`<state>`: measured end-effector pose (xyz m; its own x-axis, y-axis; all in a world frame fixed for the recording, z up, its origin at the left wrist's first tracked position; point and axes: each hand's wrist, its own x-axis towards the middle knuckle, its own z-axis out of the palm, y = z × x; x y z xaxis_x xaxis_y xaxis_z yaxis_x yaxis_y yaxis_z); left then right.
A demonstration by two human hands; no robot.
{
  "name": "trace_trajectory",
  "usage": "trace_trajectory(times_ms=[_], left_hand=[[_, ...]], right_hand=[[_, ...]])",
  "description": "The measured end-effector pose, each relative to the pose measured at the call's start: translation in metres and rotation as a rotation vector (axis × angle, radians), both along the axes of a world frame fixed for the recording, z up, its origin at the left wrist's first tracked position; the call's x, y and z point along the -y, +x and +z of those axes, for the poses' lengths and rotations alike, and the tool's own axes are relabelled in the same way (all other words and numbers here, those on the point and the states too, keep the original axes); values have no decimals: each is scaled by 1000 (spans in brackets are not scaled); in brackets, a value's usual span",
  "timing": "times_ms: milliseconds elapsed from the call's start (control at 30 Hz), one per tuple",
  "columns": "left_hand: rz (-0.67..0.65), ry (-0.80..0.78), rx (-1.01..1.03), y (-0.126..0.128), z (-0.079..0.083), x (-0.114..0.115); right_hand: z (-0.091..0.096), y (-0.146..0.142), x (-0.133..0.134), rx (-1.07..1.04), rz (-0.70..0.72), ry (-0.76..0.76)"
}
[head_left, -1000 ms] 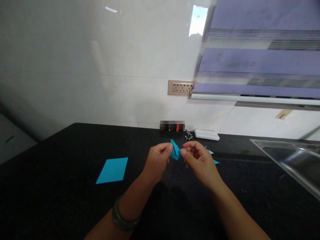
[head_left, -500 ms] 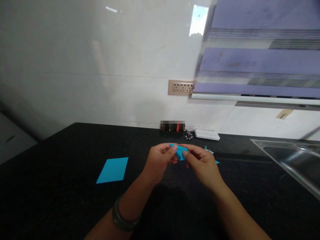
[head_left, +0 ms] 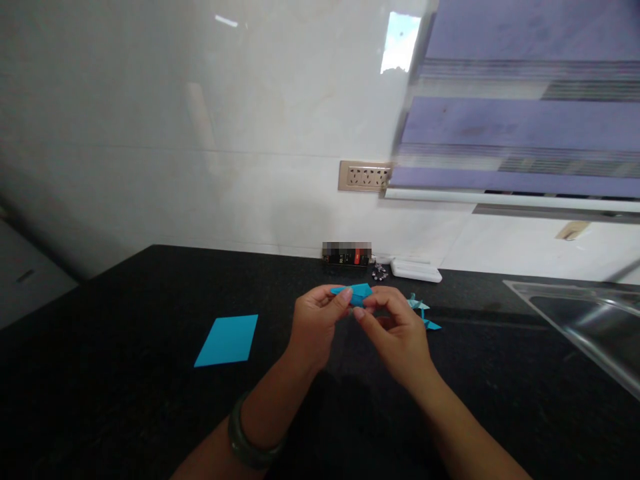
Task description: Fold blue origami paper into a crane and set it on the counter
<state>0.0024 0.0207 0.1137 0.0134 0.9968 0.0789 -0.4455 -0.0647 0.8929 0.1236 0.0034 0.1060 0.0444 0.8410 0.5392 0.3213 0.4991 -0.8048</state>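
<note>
Both of my hands pinch a small folded piece of blue paper point(head_left: 356, 293) above a black counter point(head_left: 125, 400). My left hand point(head_left: 316, 325) grips its left side with thumb and fingers closed. My right hand point(head_left: 395, 330) pinches its right side. The paper lies nearly flat between the fingertips. A dark bracelet point(head_left: 247, 443) sits on my left wrist.
A flat blue paper sheet point(head_left: 227, 340) lies on the counter to the left. A finished blue folded figure point(head_left: 423, 313) rests just right of my hands. At the wall stand a dark small box point(head_left: 347, 255), a white flat object point(head_left: 415, 270) and a socket strip point(head_left: 364, 177). A steel sink point(head_left: 580, 320) is at the right.
The folded blue paper, upright and pointed a second ago, has been pressed down to lie flatter between my fingertips. Both hands stayed in place.
</note>
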Motion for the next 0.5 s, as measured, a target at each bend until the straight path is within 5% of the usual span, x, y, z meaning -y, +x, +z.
trace_trajectory(times_ms=[500], left_hand=[[-68, -152, 100, 5, 1, 3]], right_hand=[[1, 0, -1, -24, -72, 16]])
